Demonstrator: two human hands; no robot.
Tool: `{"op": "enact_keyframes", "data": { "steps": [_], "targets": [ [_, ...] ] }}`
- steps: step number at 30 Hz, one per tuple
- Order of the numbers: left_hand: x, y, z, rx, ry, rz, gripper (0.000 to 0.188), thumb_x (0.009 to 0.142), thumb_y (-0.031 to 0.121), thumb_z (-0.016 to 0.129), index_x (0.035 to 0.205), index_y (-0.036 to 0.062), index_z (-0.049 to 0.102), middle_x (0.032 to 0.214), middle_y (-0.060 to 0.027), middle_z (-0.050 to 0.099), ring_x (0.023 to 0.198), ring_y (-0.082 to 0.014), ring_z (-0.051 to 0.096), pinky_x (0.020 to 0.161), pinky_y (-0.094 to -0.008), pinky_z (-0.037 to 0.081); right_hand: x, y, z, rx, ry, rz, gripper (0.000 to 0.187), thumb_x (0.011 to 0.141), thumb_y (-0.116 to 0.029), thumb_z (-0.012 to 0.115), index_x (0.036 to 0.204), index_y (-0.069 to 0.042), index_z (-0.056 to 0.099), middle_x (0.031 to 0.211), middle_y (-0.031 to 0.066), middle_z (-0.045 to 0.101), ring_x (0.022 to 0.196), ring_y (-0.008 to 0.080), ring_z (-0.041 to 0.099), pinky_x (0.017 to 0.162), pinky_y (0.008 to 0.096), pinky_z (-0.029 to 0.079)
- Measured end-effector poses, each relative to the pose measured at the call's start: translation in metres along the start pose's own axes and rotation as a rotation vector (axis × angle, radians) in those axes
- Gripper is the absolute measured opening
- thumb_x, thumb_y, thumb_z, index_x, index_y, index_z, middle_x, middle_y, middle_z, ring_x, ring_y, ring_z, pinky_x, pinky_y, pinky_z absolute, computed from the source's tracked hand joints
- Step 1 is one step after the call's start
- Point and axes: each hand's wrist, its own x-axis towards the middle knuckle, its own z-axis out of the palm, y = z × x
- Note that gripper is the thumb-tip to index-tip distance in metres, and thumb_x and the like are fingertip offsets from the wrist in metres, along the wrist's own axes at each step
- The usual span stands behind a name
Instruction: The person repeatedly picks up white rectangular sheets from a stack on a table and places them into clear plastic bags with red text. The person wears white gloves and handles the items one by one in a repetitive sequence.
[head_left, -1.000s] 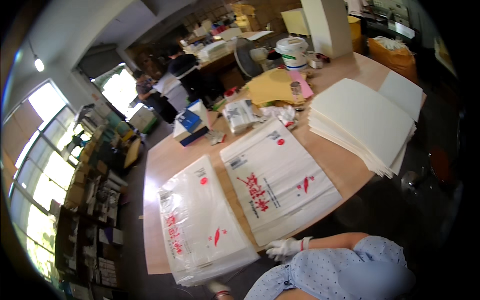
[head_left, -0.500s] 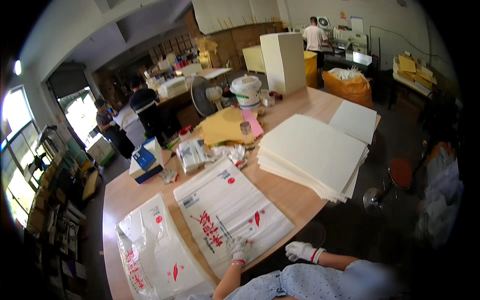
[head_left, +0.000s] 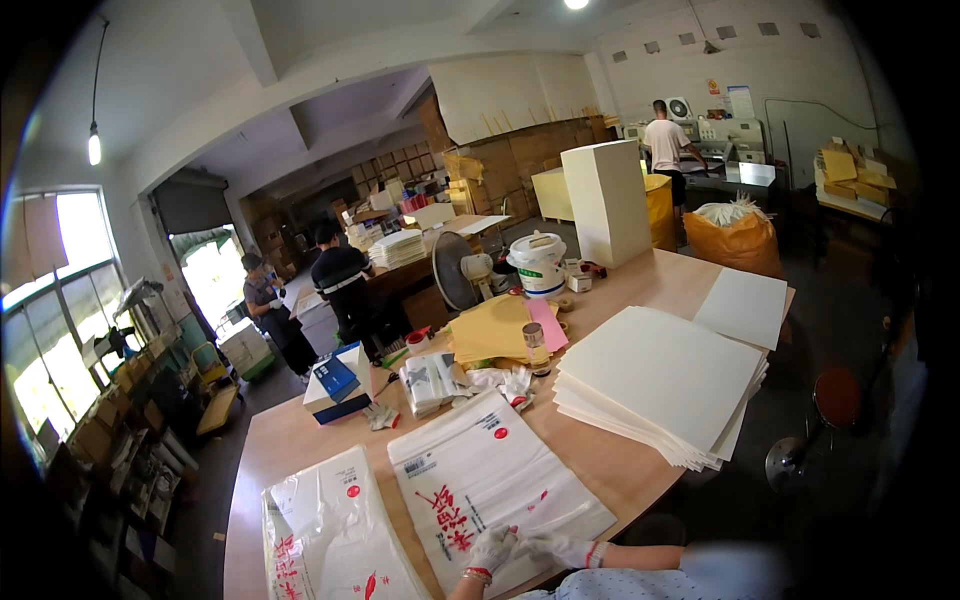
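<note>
A stack of white printed plastic bags (head_left: 500, 470) lies on the table in front of me, with red lettering and red marks. My left hand (head_left: 492, 548), in a white glove, is on the near part of the stack, fingers bent and closed at the top bag's film. From the right my right hand (head_left: 565, 549), gloved too, reaches over the bags' near edge, its fingers close to the left ones. Their tips blur into the white film, so their grip is unclear. To the left lies a second stack of glossy printed bags (head_left: 335, 520).
Large cream sheets (head_left: 650, 375) are piled to the right. Beyond the bags are yellow paper (head_left: 490, 330), a glass jar (head_left: 536, 345), a white bucket (head_left: 538, 265), a fan (head_left: 455, 272) and a blue-white box (head_left: 338, 380). A stool (head_left: 836, 398) stands at right; several people work farther off.
My right hand has moved from beside the table edge onto the bags, near my left hand. The left stays on the stack. The view has tilted up, so the scene sits lower and farther right.
</note>
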Motion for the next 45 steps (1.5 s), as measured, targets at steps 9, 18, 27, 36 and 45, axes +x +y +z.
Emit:
{"op": "enact_keyframes", "data": {
  "steps": [9, 18, 27, 36, 45],
  "targets": [
    [0.094, -0.106, -0.087, -1.715, 0.259, -0.039, 0.019, 0.091, 0.019, 0.047, 0.091, 0.0034, 0.058, 0.072, -0.0076, 0.058, 0.066, -0.0201, 0.059, 0.057, -0.0329, 0.049, 0.014, -0.078, -0.022, -1.249, 0.362, -0.212, 0.026, 0.086, -0.024, 0.056, 0.1, -0.004, 0.063, 0.09, 0.0106, 0.063, 0.089, 0.0265, 0.059, 0.078, 0.035, 0.046],
    [0.044, 0.117, -0.174, -0.946, 0.206, 0.119, 0.036, 0.084, 0.004, 0.053, 0.12, 0.0056, 0.05, 0.072, 0.0009, 0.055, 0.057, -0.0044, 0.045, 0.049, -0.0182, 0.038, 0.098, -0.029, -0.008, -1.112, 0.115, -0.341, 0.034, 0.084, -0.026, 0.055, 0.112, -0.007, 0.056, 0.111, 0.0176, 0.055, 0.104, 0.0323, 0.052, 0.092, 0.0389, 0.039],
    [0.022, 0.06, -0.142, -0.407, 0.814, 0.36, 0.045, 0.079, -0.003, 0.053, 0.123, 0.0037, 0.044, 0.096, -0.0066, 0.059, 0.088, -0.0137, 0.057, 0.072, -0.0252, 0.047, -0.133, -0.125, -0.155, -1.455, 0.731, -0.427, 0.043, 0.071, -0.021, 0.062, 0.111, -0.008, 0.054, 0.115, 0.0158, 0.052, 0.105, 0.0331, 0.049, 0.09, 0.0417, 0.04],
    [-0.036, 0.126, -0.066, -0.601, 0.23, 0.536, 0.033, 0.083, 0.007, 0.047, 0.114, -0.0002, 0.05, 0.105, -0.0099, 0.056, 0.098, -0.0208, 0.053, 0.086, -0.0336, 0.043, -0.199, -0.17, -0.296, -1.306, 0.469, 0.165, 0.087, 0.061, -0.057, 0.071, 0.128, -0.009, 0.045, 0.12, 0.0127, 0.056, 0.108, 0.0321, 0.053, 0.093, 0.0384, 0.043],
    [-0.002, 0.229, 0.066, -1.447, -0.616, -0.018, 0.032, 0.087, 0.026, 0.059, 0.104, 0.0007, 0.052, 0.098, -0.0102, 0.062, 0.092, -0.0222, 0.061, 0.085, -0.0346, 0.049, -0.185, -0.188, -0.238, -1.011, 0.7, -0.355, 0.028, 0.083, -0.032, 0.055, 0.092, -0.007, 0.065, 0.091, 0.0134, 0.065, 0.087, 0.0282, 0.061, 0.079, 0.0385, 0.047]
  ]
}}
